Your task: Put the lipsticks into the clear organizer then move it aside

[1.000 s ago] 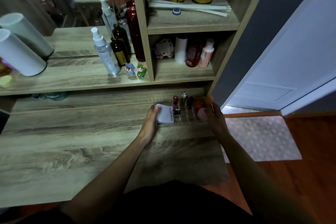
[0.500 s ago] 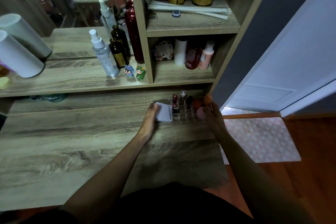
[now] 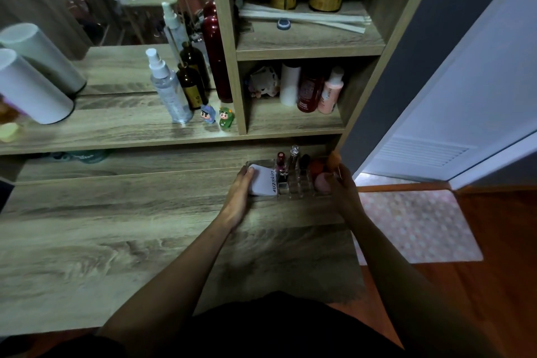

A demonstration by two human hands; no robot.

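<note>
The clear organizer point(image 3: 293, 187) sits at the back right of the wooden desk, close under the shelf unit. Upright in its slots stand a dark red lipstick point(image 3: 280, 164), a clear-capped lipstick point(image 3: 294, 157) and a black one point(image 3: 304, 163). A white compact point(image 3: 263, 181) lies in its left part, orange and pink sponges point(image 3: 321, 180) in its right. My left hand point(image 3: 241, 193) grips the organizer's left end, fingers on the compact. My right hand point(image 3: 341, 187) holds the right end.
The shelf above carries a spray bottle point(image 3: 168, 90), brown bottles, a tall red bottle point(image 3: 216, 52), two small figurines point(image 3: 218, 117) and white cylinders point(image 3: 29, 87). The cubby holds tubes and bottles. The desk's right edge point(image 3: 353, 241) drops to a floor mat point(image 3: 415, 224).
Both hands have slid the organizer slightly farther back toward the shelf; their hold on its two ends is unchanged.
</note>
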